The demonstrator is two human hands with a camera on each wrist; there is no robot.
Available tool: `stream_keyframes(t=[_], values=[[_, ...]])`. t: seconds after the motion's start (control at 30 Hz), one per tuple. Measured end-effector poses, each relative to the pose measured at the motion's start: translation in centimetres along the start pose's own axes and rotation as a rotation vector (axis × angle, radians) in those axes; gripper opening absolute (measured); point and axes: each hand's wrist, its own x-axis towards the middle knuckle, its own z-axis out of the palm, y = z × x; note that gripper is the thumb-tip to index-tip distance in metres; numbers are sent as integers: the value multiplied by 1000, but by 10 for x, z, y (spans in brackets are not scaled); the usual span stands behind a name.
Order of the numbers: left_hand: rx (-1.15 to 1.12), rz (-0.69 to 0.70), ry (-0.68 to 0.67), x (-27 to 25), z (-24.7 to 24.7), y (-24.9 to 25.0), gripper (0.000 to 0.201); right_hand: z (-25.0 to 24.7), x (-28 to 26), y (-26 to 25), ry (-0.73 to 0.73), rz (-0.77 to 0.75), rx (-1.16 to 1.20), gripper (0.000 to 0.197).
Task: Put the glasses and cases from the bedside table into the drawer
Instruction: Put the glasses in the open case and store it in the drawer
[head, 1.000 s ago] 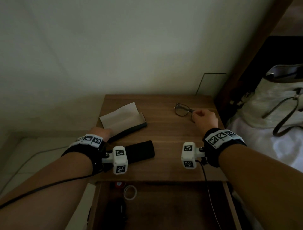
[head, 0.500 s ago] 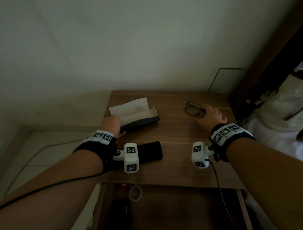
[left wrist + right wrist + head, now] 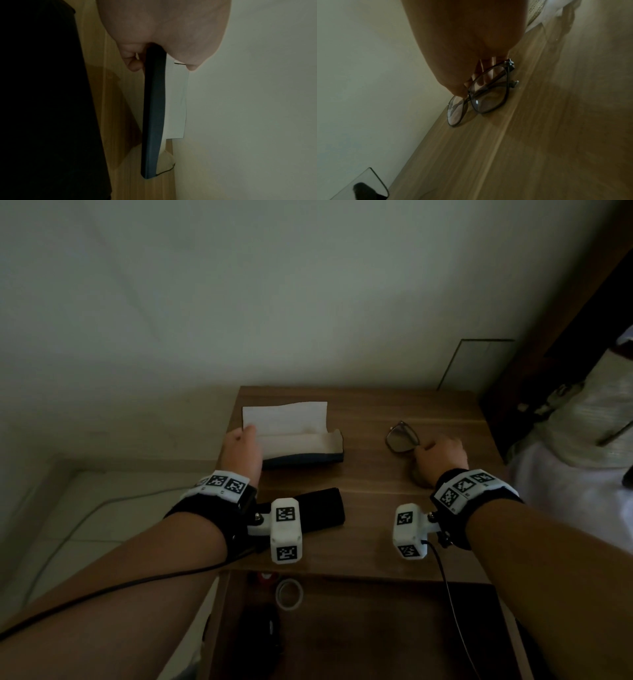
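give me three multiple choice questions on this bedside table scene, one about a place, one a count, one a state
1. Where do the glasses lie?
A. in the drawer
B. on the tabletop, right part
C. inside the open case

2. How many cases are on the tabletop?
A. one
B. two
C. four

3. What state is the drawer in?
A. pulled open
B. shut
C. taken out and set on the floor

Answers:
1. B, the right hand holds them there on the wood.
2. B, the open case gripped by the left hand, and a black case nearer the front edge.
3. A, its inside shows below the tabletop, with a tape roll in it.
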Motion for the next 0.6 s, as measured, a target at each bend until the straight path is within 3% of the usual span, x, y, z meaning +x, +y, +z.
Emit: stream_keyframes(t=[0.13,0.23,0.43,0.5,0.6], values=[[-71,1,-6,-13,-6,5,45,-1,-11,-4,-32,-15,95,31],[-144,24,-16,-24,-11,8,32,-9,-19,-4,10,-47,214,24],[-180,-68,-108,-42,-16,0,38,-36,-49,-6,111,-281,395,15],[-226,-81,-180,-48,-15,-5,30,-45,-60,-8,122,-360,405,12],[-322,-102,-230,-84,-14,2,31,-56,-80,-9,105,-444,432,9]])
